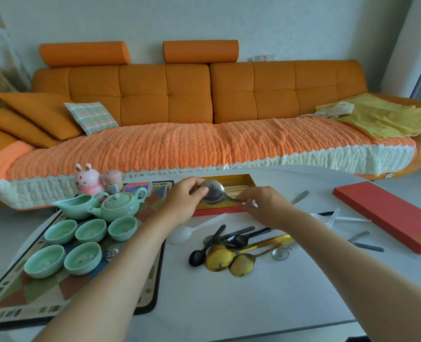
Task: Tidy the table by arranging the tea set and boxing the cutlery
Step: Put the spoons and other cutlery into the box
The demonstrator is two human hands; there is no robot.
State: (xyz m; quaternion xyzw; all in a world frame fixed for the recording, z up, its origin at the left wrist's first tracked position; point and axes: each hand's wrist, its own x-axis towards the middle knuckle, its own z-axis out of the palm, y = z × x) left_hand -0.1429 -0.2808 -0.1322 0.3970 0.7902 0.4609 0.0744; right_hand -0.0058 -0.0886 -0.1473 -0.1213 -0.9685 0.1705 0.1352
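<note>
Spoon (213, 193) in L hand (186, 195), R hand (265, 203)

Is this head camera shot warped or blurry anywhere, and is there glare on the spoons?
Head view: wide-angle warp bows the orange tufted sofa and the white table; the upper-left corner is smeared; shadows are faint. The large silver metal spoon in the left hand and right hand shows dull sheen, no harsh glare.

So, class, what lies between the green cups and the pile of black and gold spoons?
In the head view, a white plastic spoon lies on the table there, and the person's left forearm crosses over the edge of the mat.
</note>
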